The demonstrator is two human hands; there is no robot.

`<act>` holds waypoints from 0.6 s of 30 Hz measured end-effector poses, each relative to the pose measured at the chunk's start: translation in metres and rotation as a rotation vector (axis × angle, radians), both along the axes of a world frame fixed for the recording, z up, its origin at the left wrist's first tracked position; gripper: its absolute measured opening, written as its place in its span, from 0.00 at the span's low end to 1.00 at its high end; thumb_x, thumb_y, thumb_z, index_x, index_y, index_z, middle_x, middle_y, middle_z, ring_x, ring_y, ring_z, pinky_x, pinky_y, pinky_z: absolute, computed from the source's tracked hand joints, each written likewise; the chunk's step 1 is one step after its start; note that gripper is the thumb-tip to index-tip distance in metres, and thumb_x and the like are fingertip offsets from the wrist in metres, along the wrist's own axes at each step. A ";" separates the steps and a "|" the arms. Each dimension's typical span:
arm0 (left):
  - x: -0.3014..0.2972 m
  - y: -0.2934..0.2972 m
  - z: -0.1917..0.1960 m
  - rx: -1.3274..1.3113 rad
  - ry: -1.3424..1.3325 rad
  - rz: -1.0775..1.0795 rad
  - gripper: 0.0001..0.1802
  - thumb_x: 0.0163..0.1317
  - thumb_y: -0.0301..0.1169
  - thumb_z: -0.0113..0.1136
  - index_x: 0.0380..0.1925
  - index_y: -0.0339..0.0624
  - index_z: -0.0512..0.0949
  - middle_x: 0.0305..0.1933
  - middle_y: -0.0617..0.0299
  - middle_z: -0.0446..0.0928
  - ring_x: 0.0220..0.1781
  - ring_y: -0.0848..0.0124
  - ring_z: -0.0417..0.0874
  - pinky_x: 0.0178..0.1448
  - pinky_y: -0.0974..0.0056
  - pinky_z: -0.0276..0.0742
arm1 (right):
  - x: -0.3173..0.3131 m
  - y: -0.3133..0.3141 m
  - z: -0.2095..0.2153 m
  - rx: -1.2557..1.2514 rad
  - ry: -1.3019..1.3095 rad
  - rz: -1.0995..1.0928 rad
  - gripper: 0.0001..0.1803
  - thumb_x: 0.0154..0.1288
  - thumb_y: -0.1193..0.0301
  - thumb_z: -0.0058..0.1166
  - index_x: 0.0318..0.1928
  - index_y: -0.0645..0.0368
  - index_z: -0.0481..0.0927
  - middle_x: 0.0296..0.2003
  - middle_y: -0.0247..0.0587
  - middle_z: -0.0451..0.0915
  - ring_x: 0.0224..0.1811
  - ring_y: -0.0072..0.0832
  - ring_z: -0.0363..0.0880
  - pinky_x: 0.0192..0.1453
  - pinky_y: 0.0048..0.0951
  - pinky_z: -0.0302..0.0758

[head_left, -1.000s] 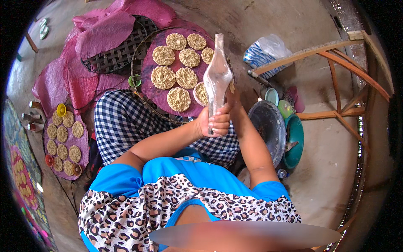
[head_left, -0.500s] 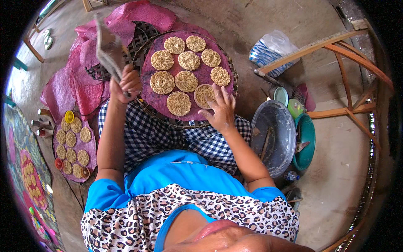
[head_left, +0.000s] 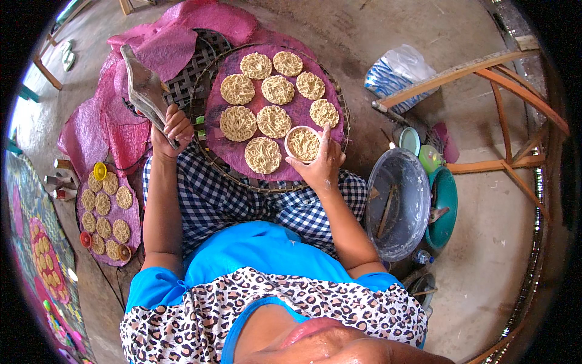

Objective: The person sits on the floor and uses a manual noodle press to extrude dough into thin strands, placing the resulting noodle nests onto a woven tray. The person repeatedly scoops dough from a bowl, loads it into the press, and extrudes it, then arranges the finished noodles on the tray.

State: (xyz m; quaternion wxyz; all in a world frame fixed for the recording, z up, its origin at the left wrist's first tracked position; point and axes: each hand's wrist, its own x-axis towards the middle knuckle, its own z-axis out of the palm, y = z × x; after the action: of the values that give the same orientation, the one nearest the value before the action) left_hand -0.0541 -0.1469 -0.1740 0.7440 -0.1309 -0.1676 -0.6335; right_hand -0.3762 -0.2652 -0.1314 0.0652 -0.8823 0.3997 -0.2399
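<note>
The lap, in checked cloth (head_left: pixel 242 200), fills the near ground. Above it the right hand (head_left: pixel 318 164) rests on the near edge of a round woven tray (head_left: pixel 342 103), fingers curled around a small white ring mould (head_left: pixel 303 144) filled with noodles; it grasps the mould from the near side, thumb and forefinger against its rim. The mould sits on the purple cloth (head_left: pixel 291 112) that covers the tray, just right of a finished noodle disc (head_left: pixel 262 155). The left hand (head_left: pixel 173 130) is raised off the lap at the tray's left edge, clenched around the twisted neck of a grey piping bag (head_left: pixel 142 85), which slants up and away to the left over the pink cloths (head_left: pixel 121 127).

On the tray, beyond the mould, more noodle discs (head_left: pixel 273 120) lie in rows, apart from one another, reaching to the far rim.

To the right of the lap stands a grey basin (head_left: pixel 400 203) with a stick in it, touching a teal bowl (head_left: pixel 448 200). To the left, on the floor, a smaller purple mat (head_left: pixel 91 242) carries further discs and a yellow ring (head_left: pixel 99 171). Farther right, a plastic bag (head_left: pixel 397 70) lies beside a wooden frame (head_left: pixel 485 67).
</note>
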 end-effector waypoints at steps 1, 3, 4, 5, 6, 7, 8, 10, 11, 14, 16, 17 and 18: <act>-0.001 0.001 0.001 0.003 0.013 -0.015 0.14 0.65 0.35 0.35 0.21 0.44 0.62 0.13 0.67 0.60 0.14 0.76 0.62 0.24 0.69 0.61 | -0.001 -0.001 0.001 -0.006 0.044 -0.015 0.62 0.34 0.51 0.68 0.65 0.63 0.45 0.50 0.54 0.67 0.50 0.48 0.65 0.53 0.50 0.57; -0.002 0.001 0.002 0.013 0.019 -0.008 0.14 0.65 0.35 0.35 0.21 0.43 0.62 0.13 0.67 0.60 0.14 0.75 0.62 0.24 0.69 0.61 | -0.003 -0.002 0.003 -0.025 0.016 -0.004 0.63 0.33 0.52 0.69 0.65 0.62 0.45 0.50 0.53 0.67 0.51 0.48 0.65 0.53 0.50 0.57; -0.002 0.001 0.003 0.011 0.036 -0.005 0.14 0.65 0.35 0.35 0.21 0.43 0.62 0.13 0.67 0.60 0.14 0.75 0.62 0.24 0.69 0.61 | -0.004 -0.002 0.004 -0.037 -0.012 0.011 0.63 0.33 0.52 0.69 0.65 0.62 0.45 0.50 0.53 0.67 0.51 0.48 0.65 0.53 0.50 0.57; -0.002 0.001 0.003 0.006 0.021 -0.003 0.14 0.65 0.35 0.35 0.21 0.43 0.62 0.13 0.67 0.60 0.14 0.75 0.62 0.24 0.69 0.61 | -0.004 -0.002 0.004 -0.045 -0.041 0.025 0.62 0.32 0.52 0.70 0.65 0.62 0.45 0.50 0.53 0.67 0.51 0.48 0.65 0.53 0.50 0.57; -0.002 0.002 0.003 0.006 0.018 -0.001 0.14 0.65 0.35 0.35 0.21 0.43 0.62 0.14 0.67 0.60 0.14 0.75 0.62 0.24 0.69 0.61 | -0.005 -0.002 0.004 -0.030 0.025 -0.004 0.62 0.33 0.53 0.70 0.65 0.61 0.45 0.49 0.53 0.68 0.51 0.48 0.65 0.54 0.50 0.57; -0.002 0.002 0.003 0.019 0.024 -0.001 0.14 0.65 0.34 0.35 0.21 0.43 0.62 0.14 0.67 0.60 0.14 0.75 0.62 0.24 0.69 0.61 | -0.006 -0.002 0.004 0.006 0.000 0.009 0.62 0.33 0.54 0.70 0.65 0.61 0.46 0.50 0.52 0.68 0.51 0.47 0.65 0.54 0.49 0.57; -0.002 0.002 0.003 0.015 0.010 0.001 0.14 0.66 0.34 0.34 0.21 0.43 0.62 0.14 0.67 0.61 0.14 0.75 0.62 0.24 0.69 0.61 | -0.007 -0.003 0.005 0.040 -0.027 0.020 0.62 0.32 0.54 0.70 0.65 0.61 0.46 0.50 0.52 0.68 0.51 0.47 0.65 0.54 0.49 0.57; -0.002 0.002 0.003 0.027 0.002 0.006 0.14 0.66 0.34 0.34 0.22 0.43 0.61 0.14 0.66 0.61 0.14 0.75 0.62 0.24 0.69 0.61 | -0.011 -0.005 0.008 0.083 -0.130 0.065 0.62 0.32 0.55 0.71 0.65 0.61 0.46 0.50 0.51 0.69 0.53 0.46 0.65 0.55 0.48 0.57; -0.003 0.002 0.002 0.031 0.000 0.011 0.14 0.66 0.35 0.34 0.22 0.43 0.61 0.14 0.66 0.61 0.14 0.75 0.62 0.25 0.69 0.61 | -0.015 -0.007 0.010 0.080 -0.204 0.098 0.62 0.32 0.56 0.71 0.65 0.62 0.46 0.50 0.50 0.70 0.53 0.45 0.65 0.55 0.48 0.57; -0.004 0.002 0.002 0.042 -0.028 0.014 0.16 0.66 0.37 0.34 0.21 0.43 0.61 0.14 0.67 0.61 0.14 0.75 0.62 0.24 0.69 0.61 | -0.038 -0.008 0.025 0.226 -0.272 0.079 0.59 0.33 0.60 0.71 0.64 0.62 0.49 0.50 0.51 0.71 0.52 0.44 0.69 0.57 0.43 0.60; -0.005 0.002 0.003 0.060 -0.052 0.021 0.17 0.66 0.40 0.34 0.21 0.43 0.62 0.14 0.67 0.61 0.13 0.76 0.62 0.23 0.69 0.61 | -0.064 -0.004 0.037 0.257 -0.240 0.092 0.55 0.34 0.62 0.71 0.63 0.61 0.52 0.49 0.54 0.72 0.53 0.45 0.69 0.58 0.42 0.61; -0.006 0.002 0.003 0.052 -0.106 0.009 0.17 0.65 0.41 0.34 0.21 0.43 0.62 0.13 0.67 0.61 0.13 0.76 0.62 0.23 0.69 0.61 | -0.079 0.001 0.043 0.309 -0.196 0.057 0.55 0.32 0.62 0.71 0.63 0.61 0.54 0.49 0.55 0.72 0.54 0.45 0.68 0.59 0.41 0.61; -0.007 0.003 0.004 0.064 -0.146 0.003 0.18 0.65 0.43 0.35 0.21 0.44 0.62 0.13 0.67 0.61 0.13 0.76 0.62 0.22 0.69 0.61 | -0.097 0.007 0.049 0.344 -0.081 0.041 0.55 0.32 0.62 0.71 0.63 0.60 0.54 0.51 0.54 0.71 0.55 0.45 0.67 0.59 0.41 0.60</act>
State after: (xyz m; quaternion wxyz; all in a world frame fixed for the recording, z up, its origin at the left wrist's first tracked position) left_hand -0.0612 -0.1437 -0.1700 0.7344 -0.0604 -0.2013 -0.6454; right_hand -0.4729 -0.2586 -0.0825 0.2361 -0.8557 0.4138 -0.2018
